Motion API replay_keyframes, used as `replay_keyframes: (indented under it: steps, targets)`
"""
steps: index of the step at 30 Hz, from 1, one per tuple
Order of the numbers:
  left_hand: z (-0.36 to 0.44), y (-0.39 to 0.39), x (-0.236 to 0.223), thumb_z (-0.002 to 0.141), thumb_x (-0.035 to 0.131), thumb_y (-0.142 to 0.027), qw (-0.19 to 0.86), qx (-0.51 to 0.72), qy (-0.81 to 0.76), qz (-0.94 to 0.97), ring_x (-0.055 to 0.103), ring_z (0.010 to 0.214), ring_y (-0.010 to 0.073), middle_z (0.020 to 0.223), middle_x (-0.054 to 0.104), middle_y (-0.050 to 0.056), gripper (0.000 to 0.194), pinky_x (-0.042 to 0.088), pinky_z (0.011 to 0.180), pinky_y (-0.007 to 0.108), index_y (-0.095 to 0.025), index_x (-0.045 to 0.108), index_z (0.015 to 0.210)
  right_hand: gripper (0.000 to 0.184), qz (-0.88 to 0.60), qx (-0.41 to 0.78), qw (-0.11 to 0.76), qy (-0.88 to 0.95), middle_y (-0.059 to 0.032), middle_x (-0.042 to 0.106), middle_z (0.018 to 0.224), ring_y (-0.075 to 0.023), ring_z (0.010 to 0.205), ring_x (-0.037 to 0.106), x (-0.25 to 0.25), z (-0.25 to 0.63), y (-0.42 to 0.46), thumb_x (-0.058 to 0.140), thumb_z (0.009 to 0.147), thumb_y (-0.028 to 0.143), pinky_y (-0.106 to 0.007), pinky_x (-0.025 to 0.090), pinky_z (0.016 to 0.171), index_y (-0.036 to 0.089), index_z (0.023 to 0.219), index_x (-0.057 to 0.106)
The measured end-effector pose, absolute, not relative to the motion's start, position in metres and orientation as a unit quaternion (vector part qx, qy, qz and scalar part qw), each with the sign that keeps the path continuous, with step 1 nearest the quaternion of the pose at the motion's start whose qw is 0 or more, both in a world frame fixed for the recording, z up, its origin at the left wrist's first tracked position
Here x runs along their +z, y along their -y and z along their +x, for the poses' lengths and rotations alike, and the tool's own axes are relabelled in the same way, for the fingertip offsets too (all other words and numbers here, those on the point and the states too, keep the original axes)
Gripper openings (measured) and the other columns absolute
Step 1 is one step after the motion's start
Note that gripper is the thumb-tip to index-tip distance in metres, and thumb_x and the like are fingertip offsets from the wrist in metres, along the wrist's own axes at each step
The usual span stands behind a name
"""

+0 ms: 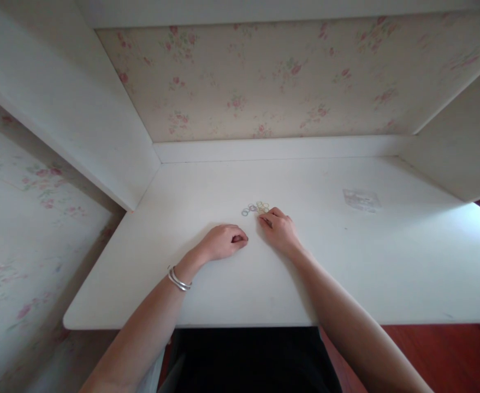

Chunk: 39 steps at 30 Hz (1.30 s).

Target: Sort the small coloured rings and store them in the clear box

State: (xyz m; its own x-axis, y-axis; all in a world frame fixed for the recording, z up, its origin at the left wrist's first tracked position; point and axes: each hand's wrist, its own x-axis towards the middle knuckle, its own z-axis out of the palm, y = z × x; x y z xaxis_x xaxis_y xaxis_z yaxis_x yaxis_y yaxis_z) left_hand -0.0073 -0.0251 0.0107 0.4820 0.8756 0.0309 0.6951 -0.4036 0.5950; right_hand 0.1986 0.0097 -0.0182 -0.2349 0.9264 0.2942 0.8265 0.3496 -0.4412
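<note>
Several small thin rings (260,207), some greyish and some yellowish, lie in a loose cluster on the white desk (231,295). Whether they are rubber bands or another kind of ring is too small to tell. At the cluster's near right edge is my right hand (278,229), its thumb and fingertips pinched together by the yellowish rings. My left hand (224,242) rests on the desk just left of it and nearer to me, fingers curled in and thumb pressed to them. What either pinch holds, if anything, is hidden. A silver bangle (179,279) circles my left wrist.
A clear plastic bag (361,200) lies flat on the right of the desk. White side panels (80,103) and a back ledge (284,148) frame the desktop, with flowered wallpaper (264,82) behind. The desk's front edge runs close to my body.
</note>
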Motion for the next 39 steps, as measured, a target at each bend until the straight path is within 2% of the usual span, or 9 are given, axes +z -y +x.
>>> replay_keyframes:
  steps: [8, 12, 15, 19, 24, 39]
  targets:
    - [-0.009, 0.025, 0.011, 0.078, 0.059, -0.029, 0.3, 0.221, -0.473, 0.798, 0.053, 0.066, 0.012, 0.073, 0.06, 0.001, 0.015, 0.041, 0.064, 0.022, -0.02, 0.071, 0.084, 0.029, -0.546, 0.114, 0.342, 0.757, -0.0056, 0.061, 0.093, -0.015, 0.074, 0.058, -0.018, 0.2, -0.004, 0.044, 0.09, 0.036, -0.026, 0.043, 0.069, 0.026, 0.096, 0.071]
    - [-0.013, 0.021, 0.011, 0.076, 0.06, -0.031, 0.363, 0.242, -0.489, 0.755, 0.05, 0.061, 0.0108, 0.069, 0.058, -0.001, 0.019, 0.04, 0.06, 0.022, -0.018, 0.069, 0.086, 0.031, -0.517, 0.151, 0.38, 0.752, -0.0063, 0.062, 0.089, -0.0152, 0.074, 0.058, -0.017, 0.199, 0.006, 0.045, 0.089, 0.038, -0.026, 0.044, 0.069, 0.025, 0.095, 0.072]
    - [-0.017, 0.015, 0.009, 0.076, 0.058, -0.025, 0.396, 0.267, -0.505, 0.719, 0.053, 0.063, 0.0115, 0.069, 0.061, 0.0, 0.019, 0.04, 0.061, 0.022, -0.017, 0.069, 0.088, 0.031, -0.48, 0.176, 0.35, 0.785, -0.0054, 0.063, 0.083, -0.0138, 0.069, 0.057, -0.014, 0.196, 0.018, 0.044, 0.09, 0.038, -0.025, 0.042, 0.066, 0.025, 0.095, 0.072]
    - [-0.019, 0.01, 0.006, 0.077, 0.057, -0.028, 0.413, 0.31, -0.525, 0.677, 0.059, 0.078, 0.0145, 0.085, 0.068, 0.002, 0.02, 0.043, 0.07, 0.024, -0.017, 0.069, 0.089, 0.032, -0.44, 0.157, 0.256, 0.846, -0.002, 0.065, 0.074, -0.0122, 0.062, 0.056, -0.01, 0.192, 0.03, 0.041, 0.092, 0.036, -0.023, 0.038, 0.061, 0.028, 0.095, 0.071]
    - [-0.018, 0.01, 0.006, 0.078, 0.057, -0.032, 0.44, 0.316, -0.522, 0.659, 0.06, 0.084, 0.0159, 0.091, 0.069, 0.002, 0.023, 0.044, 0.075, 0.026, -0.017, 0.068, 0.092, 0.033, -0.436, 0.126, 0.204, 0.867, -0.0005, 0.069, 0.081, -0.0126, 0.067, 0.059, -0.01, 0.19, 0.032, 0.039, 0.093, 0.038, -0.023, 0.037, 0.061, 0.032, 0.104, 0.069]
    - [-0.016, 0.01, 0.006, 0.079, 0.057, -0.032, 0.435, 0.31, -0.521, 0.666, 0.061, 0.086, 0.0166, 0.093, 0.069, 0.003, 0.023, 0.044, 0.079, 0.027, -0.017, 0.068, 0.093, 0.03, -0.403, 0.079, 0.202, 0.889, 0.0011, 0.068, 0.08, -0.01, 0.064, 0.058, -0.013, 0.19, 0.03, 0.041, 0.093, 0.033, -0.022, 0.034, 0.057, 0.035, 0.109, 0.067]
